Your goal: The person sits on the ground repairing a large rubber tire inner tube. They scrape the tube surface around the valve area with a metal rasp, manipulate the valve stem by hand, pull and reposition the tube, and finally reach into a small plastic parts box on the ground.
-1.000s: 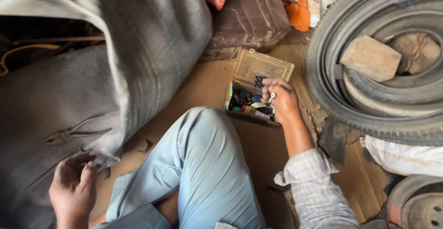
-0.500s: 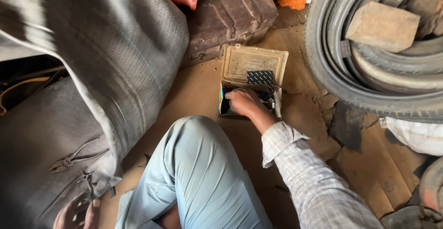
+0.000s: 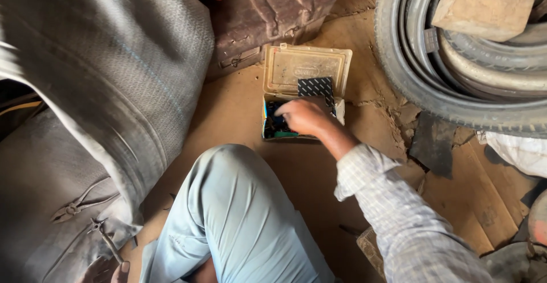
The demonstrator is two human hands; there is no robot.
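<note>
A small, dusty, clear plastic box [image 3: 305, 66] lies on the dirt floor with its lid open and leaning back. A black patterned patch [image 3: 315, 86] rests against the lid. My right hand [image 3: 305, 116] reaches into the box tray, fingers curled down among small dark and coloured bits; what the fingers hold is hidden. Only a sliver of my left hand [image 3: 111, 271] shows at the bottom edge, beside a metal plier-like tool [image 3: 85, 214] lying on grey rubber. My bent knee in light blue trousers [image 3: 239, 214] is just below the box.
A large grey tyre [image 3: 114, 78] fills the left side. A dark metal case [image 3: 268, 9] stands behind the box. Stacked tyres [image 3: 433, 83] with a wooden block [image 3: 490, 3] sit at the right. A black rubber scrap [image 3: 433, 143] lies on the floor.
My right hand has moved from the box's right edge into its tray. The view has shifted closer, and my left hand has slid almost out of the frame.
</note>
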